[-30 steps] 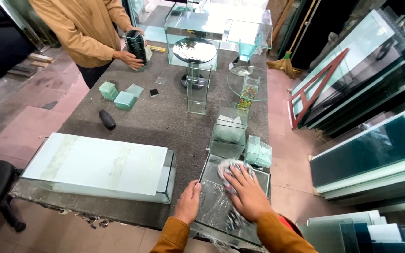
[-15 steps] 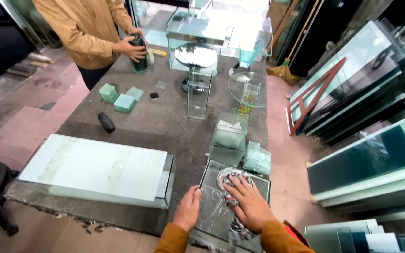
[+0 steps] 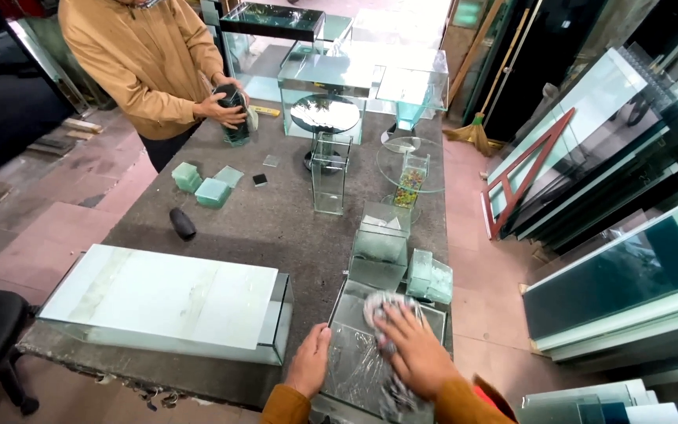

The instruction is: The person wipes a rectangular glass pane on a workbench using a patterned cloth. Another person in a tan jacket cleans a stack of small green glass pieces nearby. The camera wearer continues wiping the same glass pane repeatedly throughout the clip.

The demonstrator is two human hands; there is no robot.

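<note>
- Two hands of ours work at the near edge of the grey surface (image 3: 276,228), both on a flat glass box (image 3: 359,365) that lies just in front of us.
- Our right hand (image 3: 413,353) presses flat, fingers spread, on a crumpled cloth (image 3: 382,306) near the far side of the glass top; it clenches nothing, it only bears down on the rag.
- Our left hand (image 3: 310,369) rests released along the left edge of the same glass box, steadying it without gripping.
- Judging by the smears that show across the near part of the pane, we reckon the wiping is partly done: the patch under the cloth is covered, the near half looks streaked.
- Left of us lies a long glass tank (image 3: 166,302) with a white top, untouched by us.
- Just beyond our box stand a small glass cube (image 3: 382,243) and a pale green glass block (image 3: 431,275), close together.
- Farther off, a tall narrow glass case (image 3: 329,180) stands upright at mid-surface.
- At the far left, another person in a tan jacket (image 3: 147,63) holds a dark object (image 3: 235,114) in both hands.
</note>
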